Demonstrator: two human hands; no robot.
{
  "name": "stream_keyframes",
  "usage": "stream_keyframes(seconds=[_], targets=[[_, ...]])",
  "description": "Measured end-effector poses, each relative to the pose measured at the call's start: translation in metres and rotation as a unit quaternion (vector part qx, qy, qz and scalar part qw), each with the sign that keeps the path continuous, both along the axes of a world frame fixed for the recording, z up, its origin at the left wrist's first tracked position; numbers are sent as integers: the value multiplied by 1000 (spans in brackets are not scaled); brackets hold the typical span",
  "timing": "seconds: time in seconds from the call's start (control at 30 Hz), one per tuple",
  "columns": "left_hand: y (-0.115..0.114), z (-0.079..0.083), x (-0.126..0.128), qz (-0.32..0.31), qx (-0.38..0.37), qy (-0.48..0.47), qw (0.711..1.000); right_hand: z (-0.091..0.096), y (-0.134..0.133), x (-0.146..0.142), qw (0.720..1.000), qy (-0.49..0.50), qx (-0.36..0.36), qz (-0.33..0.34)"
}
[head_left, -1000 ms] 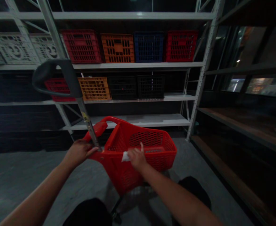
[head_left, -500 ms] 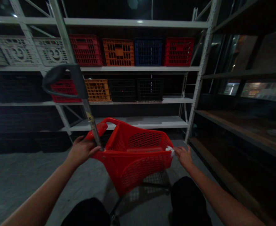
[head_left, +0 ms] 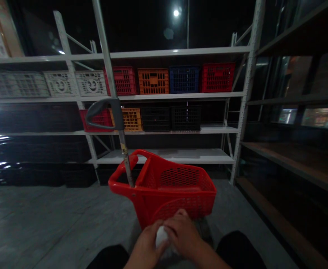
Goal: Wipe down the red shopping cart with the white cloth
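My left hand and my right hand are pressed together low in the view, closed around a crumpled white cloth. Much of the cloth is hidden by my fingers. Just beyond my hands stands a red plastic shopping cart basket with perforated walls. My fingers are at or close to its near wall, though I cannot tell if they touch it. A tall metal pole rises from the basket's left side and carries a grey curved handle.
Beyond the cart, white metal shelving holds red, orange, blue, black and white plastic crates. Dark wooden shelves run along the right. A grey concrete floor lies left of the cart, and my dark shorts show at the bottom.
My left hand has left the cart's handle and my right hand has left the basket's rim. Both now meet low around the white cloth. The shelves look smaller and lower-contrast, farther off.
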State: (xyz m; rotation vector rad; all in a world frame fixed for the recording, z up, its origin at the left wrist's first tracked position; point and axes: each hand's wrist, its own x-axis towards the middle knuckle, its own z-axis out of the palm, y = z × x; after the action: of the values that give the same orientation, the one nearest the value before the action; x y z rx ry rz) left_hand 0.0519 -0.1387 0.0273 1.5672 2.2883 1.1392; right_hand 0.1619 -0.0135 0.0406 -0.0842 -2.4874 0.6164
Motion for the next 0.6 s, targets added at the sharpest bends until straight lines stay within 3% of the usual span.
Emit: stream_keyframes(seconds=[0.07,0.17,0.3,0.4,0.5,0.6], targets=[[-4,4,2,-1,-26,-51,998,16,3,-1,999,20,-26,8],[-13,6,2,19,-37,-81,996,45,26,1,992,109,-37,-51],[-19,-3,11,12,-56,-87,995,90,55,2,966,228,40,-114],[-17,-11,22,18,-60,-81,995,118,65,-4,956,248,100,-117],[-14,-15,31,26,-65,-99,993,132,72,-20,955,240,131,-112],[-13,-19,36,19,-64,-129,989,132,82,-40,957,229,142,-110]])
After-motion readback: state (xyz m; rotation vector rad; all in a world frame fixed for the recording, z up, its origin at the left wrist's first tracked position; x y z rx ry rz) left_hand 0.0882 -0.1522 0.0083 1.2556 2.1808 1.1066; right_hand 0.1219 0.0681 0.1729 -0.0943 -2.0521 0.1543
